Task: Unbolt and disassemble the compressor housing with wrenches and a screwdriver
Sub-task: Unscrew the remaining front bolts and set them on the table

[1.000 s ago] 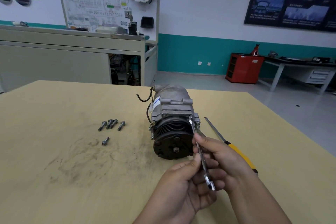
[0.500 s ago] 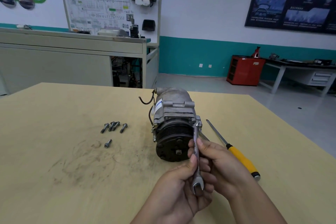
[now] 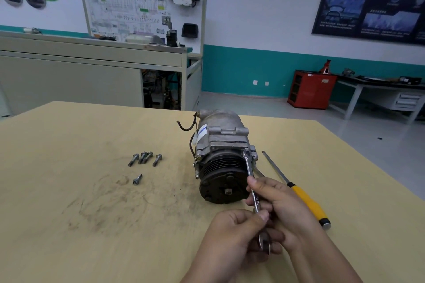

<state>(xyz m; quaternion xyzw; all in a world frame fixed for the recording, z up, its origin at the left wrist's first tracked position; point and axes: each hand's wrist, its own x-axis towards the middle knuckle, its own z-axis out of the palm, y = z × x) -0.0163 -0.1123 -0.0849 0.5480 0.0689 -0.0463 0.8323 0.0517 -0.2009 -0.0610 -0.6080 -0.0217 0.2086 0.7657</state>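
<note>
wrench [image 3: 249, 169], gripped by left hand [image 3: 232, 236] and right hand [image 3: 285, 209], has tilted rightward.

The scuffed yellow table [image 3: 69, 248] carries the compressor [image 3: 220, 140], 5 loose bolts [image 3: 143, 157] and a yellow-handled screwdriver [image 3: 305, 200].

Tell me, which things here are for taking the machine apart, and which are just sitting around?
For the job:
compressor
wrench, gripped by the left hand and the right hand
screwdriver
five loose bolts on the table

Just sitting around:
red cabinet
wiring board
dark poster
grey counter
</note>
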